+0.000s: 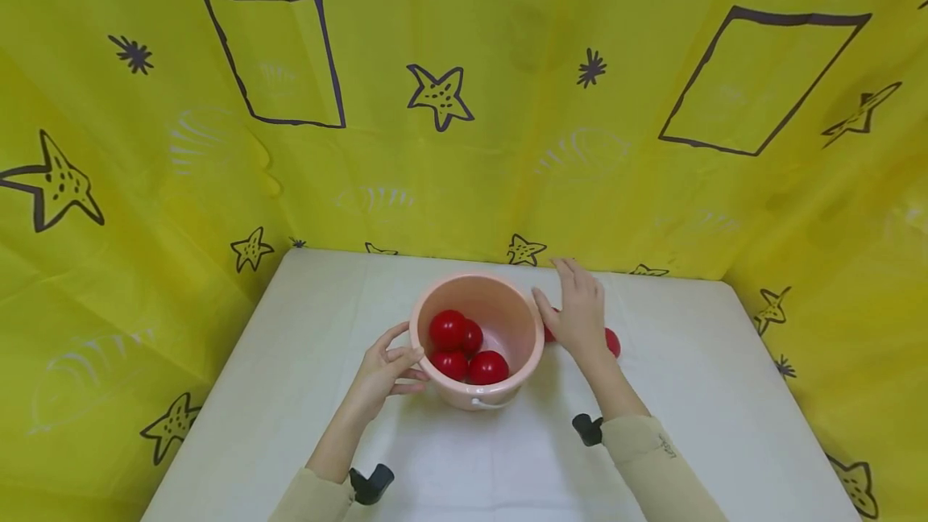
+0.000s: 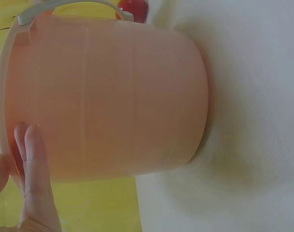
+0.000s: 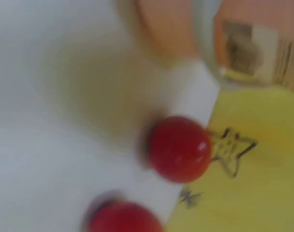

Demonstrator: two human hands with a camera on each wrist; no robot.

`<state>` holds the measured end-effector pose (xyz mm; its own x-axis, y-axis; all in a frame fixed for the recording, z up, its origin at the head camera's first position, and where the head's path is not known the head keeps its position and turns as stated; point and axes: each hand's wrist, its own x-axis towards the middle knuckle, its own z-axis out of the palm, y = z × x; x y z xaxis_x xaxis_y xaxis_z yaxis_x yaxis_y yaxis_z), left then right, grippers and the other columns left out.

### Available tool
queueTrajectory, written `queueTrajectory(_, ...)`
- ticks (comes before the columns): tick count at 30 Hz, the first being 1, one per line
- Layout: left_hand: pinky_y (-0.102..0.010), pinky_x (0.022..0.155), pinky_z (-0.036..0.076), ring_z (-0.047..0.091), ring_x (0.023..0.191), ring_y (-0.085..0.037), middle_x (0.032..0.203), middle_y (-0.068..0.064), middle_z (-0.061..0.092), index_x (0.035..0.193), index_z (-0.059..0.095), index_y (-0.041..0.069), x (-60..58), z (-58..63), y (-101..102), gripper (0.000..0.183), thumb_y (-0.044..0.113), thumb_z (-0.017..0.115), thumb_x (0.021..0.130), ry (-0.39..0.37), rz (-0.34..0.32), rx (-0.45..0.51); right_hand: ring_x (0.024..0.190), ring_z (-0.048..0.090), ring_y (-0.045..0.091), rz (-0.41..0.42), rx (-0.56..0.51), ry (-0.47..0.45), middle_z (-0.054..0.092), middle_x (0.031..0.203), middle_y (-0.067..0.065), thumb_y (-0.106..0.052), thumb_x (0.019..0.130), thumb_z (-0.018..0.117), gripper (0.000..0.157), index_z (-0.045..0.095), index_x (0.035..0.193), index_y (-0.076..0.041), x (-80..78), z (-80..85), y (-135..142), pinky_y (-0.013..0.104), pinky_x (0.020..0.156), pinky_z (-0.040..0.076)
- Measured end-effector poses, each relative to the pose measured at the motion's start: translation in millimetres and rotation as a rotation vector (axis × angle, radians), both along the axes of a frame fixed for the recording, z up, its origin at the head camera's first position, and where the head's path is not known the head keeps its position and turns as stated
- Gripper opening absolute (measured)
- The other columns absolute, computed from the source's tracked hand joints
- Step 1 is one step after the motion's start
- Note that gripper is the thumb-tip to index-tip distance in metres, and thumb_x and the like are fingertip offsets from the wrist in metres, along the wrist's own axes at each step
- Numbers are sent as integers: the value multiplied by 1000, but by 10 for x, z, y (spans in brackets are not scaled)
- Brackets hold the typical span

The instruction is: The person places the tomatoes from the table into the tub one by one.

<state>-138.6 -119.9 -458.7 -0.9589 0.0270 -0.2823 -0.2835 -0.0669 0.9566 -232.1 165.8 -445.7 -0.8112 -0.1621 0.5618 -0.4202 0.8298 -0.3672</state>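
A pale pink bucket (image 1: pixel 464 398) stands upright on the white-covered table, with several shiny red balls (image 1: pixel 447 330) inside. My left hand (image 1: pixel 377 369) grips the bucket's left rim, thumb near the top edge and fingers along the outer wall. In the left wrist view, its fingers (image 2: pixel 36 169) lie against the wall just below the rim. My right hand (image 1: pixel 580 314) is raised right of the bucket, fingers spread and holding nothing. Partly hidden by it, one red ball (image 1: pixel 548 327) lies near the bucket and another (image 1: pixel 613 342) farther right. The right wrist view shows both, blurred.
The white table (image 1: pixel 304 329) has yellow curtains (image 1: pixel 478 176) with drawn stars behind it and along both sides. The bucket's white handle (image 1: pixel 493 405) hangs down at the front. A label with a barcode (image 3: pixel 262 53) is on the bucket's side.
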Motion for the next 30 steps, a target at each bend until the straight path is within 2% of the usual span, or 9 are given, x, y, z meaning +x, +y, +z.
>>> queueTrajectory(8, -38, 64, 56, 68, 72, -25, 104, -24, 63, 138, 35, 14, 5, 8, 6, 55, 14, 60, 89, -8, 4, -3, 123, 33, 38, -216, -26, -145, 40, 133, 21, -30, 84, 62, 60, 39, 132, -3, 54, -291, 553, 59, 100, 22)
queueTrajectory(14, -38, 63, 56, 68, 72, -25, 105, -24, 63, 138, 35, 14, 4, 13, 10, 55, 13, 59, 89, -7, 7, -1, 120, 33, 41, -295, -23, -234, 38, 130, 25, -31, 81, 65, 66, 36, 131, 0, 137, -509, 804, 59, 97, 23)
queueTrajectory(18, -38, 62, 56, 68, 72, -25, 104, -24, 63, 138, 35, 14, 4, 11, 11, 55, 12, 59, 89, -5, 7, -5, 120, 31, 44, -330, 11, -365, 36, 130, 29, -33, 80, 66, 72, 32, 133, 2, 200, -645, 911, 61, 96, 22)
queueTrajectory(22, -38, 63, 56, 68, 72, -25, 103, -24, 63, 138, 35, 14, 5, 9, 9, 54, 11, 59, 89, -8, 8, -4, 121, 27, 47, -329, 41, -496, 31, 132, 32, -37, 80, 66, 81, 26, 137, 4, 244, -778, 976, 63, 96, 20)
queueTrajectory(25, -38, 63, 56, 68, 72, -25, 104, -24, 63, 138, 35, 14, 6, 11, 7, 54, 12, 59, 89, -7, 8, -5, 121, 25, 47, -318, 55, -557, 30, 131, 33, -40, 80, 66, 83, 25, 137, 5, 256, -867, 996, 63, 96, 19)
queueTrajectory(30, -38, 64, 56, 68, 72, -25, 104, -23, 63, 138, 35, 14, 9, 18, 7, 54, 12, 59, 89, -2, 8, -6, 117, 27, 47, -314, 76, -607, 33, 127, 33, -42, 79, 66, 82, 29, 132, 8, 263, -975, 994, 64, 94, 21)
